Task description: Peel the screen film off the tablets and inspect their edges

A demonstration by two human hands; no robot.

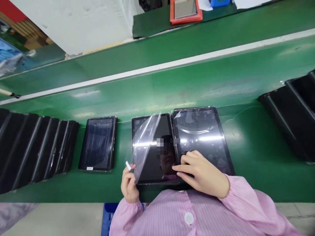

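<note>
A black tablet (159, 164) lies face up in front of me, its screen partly bare. Clear protective film (145, 147) is lifted off its left side and folded back in a diagonal. My left hand (129, 185) pinches that film by a white pull tab (128, 165) at the lower left corner. My right hand (200, 172) rests with fingers stretched out, fingertips at the tablet's right edge, palm over a second tablet (201, 127). This second tablet sits close against the first and has film on its screen, with a small corner turned up at top left.
Another tablet (98, 144) with a white label lies to the left. Beyond it leans a row of several black tablets (36, 147); more black tablets (290, 121) are stacked at the right. A red-framed device (185, 11) sits on the raised shelf behind the green bench (157, 93).
</note>
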